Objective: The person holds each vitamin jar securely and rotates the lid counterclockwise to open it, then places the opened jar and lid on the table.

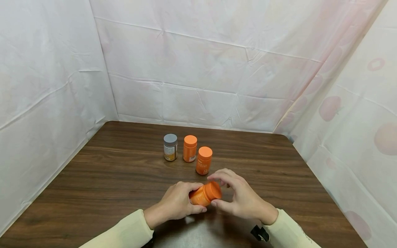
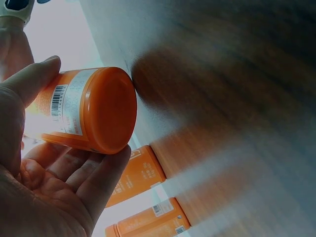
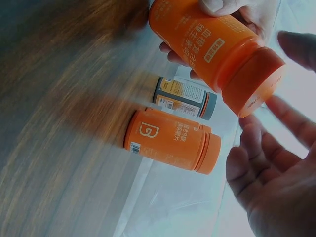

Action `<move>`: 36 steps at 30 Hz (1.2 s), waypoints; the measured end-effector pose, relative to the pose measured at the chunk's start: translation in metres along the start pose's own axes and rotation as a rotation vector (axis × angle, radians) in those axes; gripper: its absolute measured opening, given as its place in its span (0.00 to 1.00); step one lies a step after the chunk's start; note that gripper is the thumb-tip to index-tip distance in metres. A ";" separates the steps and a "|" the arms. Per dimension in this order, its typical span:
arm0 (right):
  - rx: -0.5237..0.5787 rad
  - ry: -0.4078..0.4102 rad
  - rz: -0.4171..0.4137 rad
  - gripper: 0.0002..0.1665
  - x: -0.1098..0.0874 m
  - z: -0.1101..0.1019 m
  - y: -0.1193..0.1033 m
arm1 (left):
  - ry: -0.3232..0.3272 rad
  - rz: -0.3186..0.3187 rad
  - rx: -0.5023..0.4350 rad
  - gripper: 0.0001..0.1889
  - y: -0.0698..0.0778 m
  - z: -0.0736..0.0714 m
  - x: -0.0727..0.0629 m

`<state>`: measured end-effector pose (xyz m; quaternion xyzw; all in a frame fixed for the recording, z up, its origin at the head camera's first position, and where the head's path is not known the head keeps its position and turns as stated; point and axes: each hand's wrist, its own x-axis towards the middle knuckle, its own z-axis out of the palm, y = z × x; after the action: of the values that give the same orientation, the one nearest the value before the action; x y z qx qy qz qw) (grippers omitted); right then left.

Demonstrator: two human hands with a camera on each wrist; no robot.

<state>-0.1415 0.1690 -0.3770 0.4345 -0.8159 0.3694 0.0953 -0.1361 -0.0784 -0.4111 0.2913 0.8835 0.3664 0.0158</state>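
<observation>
My left hand grips an orange supplement bottle round its body, thumb on the near side and fingers on the far side. The bottle is tilted, with its orange cap toward the right. In the left wrist view its round base faces the camera and a white barcode label shows on its side. My right hand spreads around the cap. The right wrist view shows the right thumb apart from the cap and the fingertips close under it.
Beyond the hands, two more orange bottles stand upright on the dark wooden table, one nearer and one farther back. Left of them stands a grey-capped bottle. Pale sheets hang round the table's back and sides.
</observation>
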 end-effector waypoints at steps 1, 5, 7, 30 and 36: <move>-0.012 0.008 0.021 0.34 0.000 0.000 0.000 | 0.000 -0.004 0.002 0.20 0.000 0.000 0.000; -0.066 0.032 0.103 0.29 -0.001 0.001 -0.001 | 0.000 -0.014 0.006 0.20 0.001 0.000 -0.001; -0.091 0.038 0.140 0.28 -0.001 0.002 -0.001 | -0.001 -0.017 0.004 0.20 0.001 0.000 -0.001; -0.078 -0.041 0.270 0.19 0.003 0.003 -0.001 | -0.003 -0.019 -0.008 0.20 0.001 0.000 -0.001; -0.086 -0.039 0.195 0.22 0.002 0.002 0.000 | -0.001 -0.021 -0.002 0.20 0.000 -0.001 -0.001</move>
<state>-0.1426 0.1661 -0.3771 0.3555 -0.8712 0.3330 0.0617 -0.1350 -0.0794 -0.4106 0.2822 0.8861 0.3671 0.0203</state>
